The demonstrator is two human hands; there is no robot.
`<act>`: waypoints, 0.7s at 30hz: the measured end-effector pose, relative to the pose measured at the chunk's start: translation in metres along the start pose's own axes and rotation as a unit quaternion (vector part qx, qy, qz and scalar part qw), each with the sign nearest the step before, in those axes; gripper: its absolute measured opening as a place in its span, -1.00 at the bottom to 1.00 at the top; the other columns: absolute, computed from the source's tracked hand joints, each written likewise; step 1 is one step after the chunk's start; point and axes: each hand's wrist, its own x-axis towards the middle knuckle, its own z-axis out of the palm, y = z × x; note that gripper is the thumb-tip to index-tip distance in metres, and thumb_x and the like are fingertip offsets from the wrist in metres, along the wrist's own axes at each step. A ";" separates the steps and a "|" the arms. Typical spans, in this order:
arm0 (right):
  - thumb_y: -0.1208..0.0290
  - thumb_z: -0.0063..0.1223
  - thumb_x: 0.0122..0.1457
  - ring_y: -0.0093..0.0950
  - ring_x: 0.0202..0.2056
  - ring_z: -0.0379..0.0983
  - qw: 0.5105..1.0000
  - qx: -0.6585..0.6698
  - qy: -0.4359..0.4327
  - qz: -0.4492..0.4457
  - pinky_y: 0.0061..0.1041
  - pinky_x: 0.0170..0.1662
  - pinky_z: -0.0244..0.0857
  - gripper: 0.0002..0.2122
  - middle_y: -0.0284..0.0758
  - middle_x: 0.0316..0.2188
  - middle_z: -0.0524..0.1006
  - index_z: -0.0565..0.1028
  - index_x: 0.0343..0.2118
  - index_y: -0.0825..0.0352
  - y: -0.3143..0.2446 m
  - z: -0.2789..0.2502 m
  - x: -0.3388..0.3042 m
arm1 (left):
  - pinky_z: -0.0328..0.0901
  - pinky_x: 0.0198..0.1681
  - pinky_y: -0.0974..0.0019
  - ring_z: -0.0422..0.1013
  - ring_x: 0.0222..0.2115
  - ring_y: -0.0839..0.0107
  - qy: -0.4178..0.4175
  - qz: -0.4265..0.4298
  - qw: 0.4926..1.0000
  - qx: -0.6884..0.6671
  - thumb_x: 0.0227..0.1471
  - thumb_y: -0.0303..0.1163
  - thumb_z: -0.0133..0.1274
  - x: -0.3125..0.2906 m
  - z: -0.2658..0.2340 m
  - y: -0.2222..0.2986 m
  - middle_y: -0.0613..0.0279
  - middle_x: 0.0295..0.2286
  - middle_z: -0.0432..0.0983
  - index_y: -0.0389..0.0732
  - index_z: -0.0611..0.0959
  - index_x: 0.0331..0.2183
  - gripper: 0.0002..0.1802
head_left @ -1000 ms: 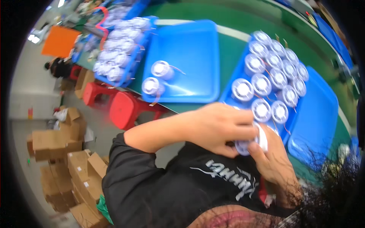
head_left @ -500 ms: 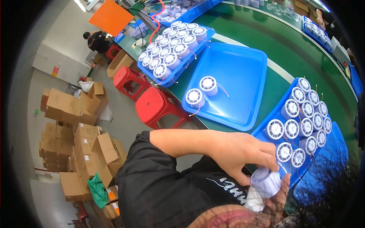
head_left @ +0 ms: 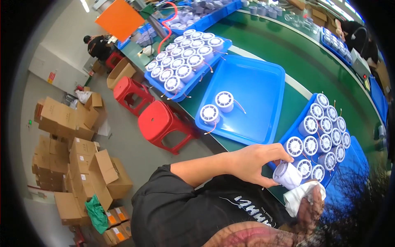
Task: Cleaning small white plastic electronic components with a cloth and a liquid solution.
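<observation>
My left hand point(head_left: 261, 162) grips a white cylindrical housing point(head_left: 288, 175) between thumb and fingers, its open end tilted up toward the hand. In my right hand point(head_left: 310, 210) is a white cloth point(head_left: 302, 196), bunched up close to the housing's lower end. Whether cloth and housing touch is hard to make out. Just beyond the hands, a blue tray point(head_left: 284, 138) carries rows of white round fan-like units point(head_left: 310, 145) with thin wires. A larger blue tray point(head_left: 259, 99) to the left holds two similar units point(head_left: 224, 101), set near its left side.
Farther off, another blue tray point(head_left: 179, 98) is full of the same units. Red stools point(head_left: 158, 123) stand left of the green-topped table point(head_left: 294, 88). Cardboard boxes point(head_left: 61, 115) pile up on the floor. Other people point(head_left: 98, 47) work in the distance.
The housing has swung away from me toward the tray of units, tilting in my left hand. My right hand has shifted right, and more of the cloth shows.
</observation>
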 end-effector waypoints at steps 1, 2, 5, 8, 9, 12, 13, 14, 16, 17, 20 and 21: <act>0.27 -0.03 0.21 -0.51 -0.31 0.41 0.999 -0.024 -0.037 -0.009 -0.53 -0.16 0.25 -0.70 -0.29 -0.37 0.47 0.42 -0.19 0.46 -0.002 0.009 0.002 | 0.35 -0.17 0.28 0.43 -0.25 0.23 0.008 -0.015 1.000 -0.002 -0.29 -0.49 0.32 -0.006 -0.002 0.002 0.12 -0.23 0.44 -0.26 0.46 -0.03 -0.31; 0.28 -0.02 0.21 -0.54 -0.30 0.38 0.996 -0.048 -0.073 -0.017 -0.56 -0.17 0.23 -0.71 -0.32 -0.36 0.45 0.42 -0.19 0.44 -0.003 0.018 0.003 | 0.35 -0.17 0.28 0.43 -0.25 0.23 0.016 -0.011 1.000 0.004 -0.29 -0.49 0.32 -0.013 -0.004 0.005 0.12 -0.23 0.44 -0.26 0.46 -0.03 -0.31; 0.33 0.01 0.17 -0.65 -0.34 0.29 0.982 -0.127 -0.127 -0.057 -0.67 -0.23 0.12 -0.75 -0.42 -0.39 0.40 0.40 -0.20 0.41 0.000 0.037 0.005 | 0.34 -0.17 0.30 0.41 -0.26 0.31 0.050 -0.049 0.997 0.021 -0.24 -0.47 0.31 -0.033 -0.012 0.013 0.13 -0.20 0.42 -0.24 0.44 0.00 -0.32; 0.38 0.03 0.13 -0.69 -0.34 0.26 0.975 -0.155 -0.150 -0.059 -0.71 -0.24 0.10 -0.76 -0.46 -0.40 0.39 0.41 -0.19 0.39 0.007 0.053 -0.003 | 0.34 -0.15 0.30 0.41 -0.25 0.31 0.063 -0.069 0.995 0.046 -0.21 -0.46 0.30 -0.052 -0.019 0.027 0.13 -0.20 0.41 -0.22 0.43 0.01 -0.32; 0.39 0.02 0.14 -0.68 -0.34 0.26 0.978 -0.158 -0.131 -0.046 -0.70 -0.24 0.11 -0.78 -0.46 -0.39 0.40 0.42 -0.19 0.39 0.010 0.058 -0.008 | 0.34 -0.15 0.30 0.41 -0.25 0.31 0.069 -0.063 0.994 0.050 -0.21 -0.46 0.30 -0.059 -0.019 0.031 0.13 -0.20 0.41 -0.22 0.43 0.01 -0.32; 0.41 -0.02 0.21 -0.67 -0.34 0.28 0.975 -0.180 -0.118 -0.062 -0.68 -0.22 0.15 -0.82 -0.46 -0.38 0.41 0.43 -0.20 0.38 0.019 0.062 -0.020 | 0.34 -0.14 0.31 0.42 -0.24 0.31 0.084 -0.039 0.994 0.056 -0.19 -0.44 0.30 -0.078 -0.021 0.042 0.12 -0.19 0.40 -0.20 0.42 0.03 -0.32; 0.40 -0.05 0.24 -0.67 -0.33 0.28 0.953 -0.245 -0.155 -0.090 -0.67 -0.21 0.17 -0.83 -0.46 -0.38 0.41 0.44 -0.20 0.39 0.018 0.066 -0.024 | 0.35 -0.13 0.30 0.42 -0.23 0.31 0.088 -0.040 0.995 0.037 -0.18 -0.44 0.30 -0.084 -0.022 0.045 0.12 -0.18 0.40 -0.20 0.42 0.03 -0.32; 0.40 -0.08 0.28 -0.67 -0.32 0.28 0.925 -0.310 -0.189 -0.115 -0.65 -0.19 0.18 -0.83 -0.45 -0.38 0.41 0.44 -0.21 0.39 0.016 0.069 -0.029 | 0.35 -0.12 0.30 0.42 -0.22 0.32 0.091 -0.042 0.995 0.017 -0.17 -0.43 0.30 -0.090 -0.022 0.049 0.12 -0.18 0.40 -0.20 0.42 0.03 -0.32; 0.35 -0.12 0.32 -0.66 -0.35 0.29 0.902 -0.363 -0.180 -0.151 -0.62 -0.23 0.22 -0.79 -0.44 -0.40 0.42 0.45 -0.21 0.40 0.016 0.080 -0.043 | 0.35 -0.11 0.30 0.42 -0.21 0.33 0.094 -0.041 0.995 0.015 -0.17 -0.43 0.29 -0.100 -0.022 0.059 0.11 -0.17 0.40 -0.21 0.41 0.04 -0.32; 0.33 -0.14 0.32 -0.66 -0.36 0.29 0.886 -0.406 -0.161 -0.157 -0.61 -0.25 0.23 -0.78 -0.43 -0.42 0.43 0.45 -0.21 0.41 0.016 0.084 -0.049 | 0.35 -0.11 0.31 0.42 -0.21 0.33 0.094 -0.038 0.995 0.008 -0.17 -0.43 0.29 -0.105 -0.022 0.064 0.12 -0.17 0.40 -0.21 0.41 0.04 -0.32; 0.28 -0.16 0.34 -0.63 -0.41 0.35 0.866 -0.442 -0.155 -0.177 -0.60 -0.34 0.27 -0.74 -0.39 -0.44 0.45 0.45 -0.19 0.40 0.018 0.086 -0.059 | 0.35 -0.12 0.31 0.42 -0.21 0.33 0.092 -0.026 0.995 -0.008 -0.17 -0.43 0.29 -0.115 -0.019 0.070 0.12 -0.16 0.41 -0.22 0.41 0.04 -0.31; 0.26 -0.16 0.33 -0.62 -0.41 0.38 0.889 -0.405 -0.166 -0.134 -0.61 -0.35 0.29 -0.74 -0.37 -0.42 0.47 0.45 -0.18 0.38 0.020 0.084 -0.061 | 0.35 -0.12 0.31 0.42 -0.21 0.34 0.090 -0.024 0.996 -0.017 -0.17 -0.44 0.29 -0.119 -0.017 0.070 0.12 -0.17 0.41 -0.23 0.41 0.04 -0.31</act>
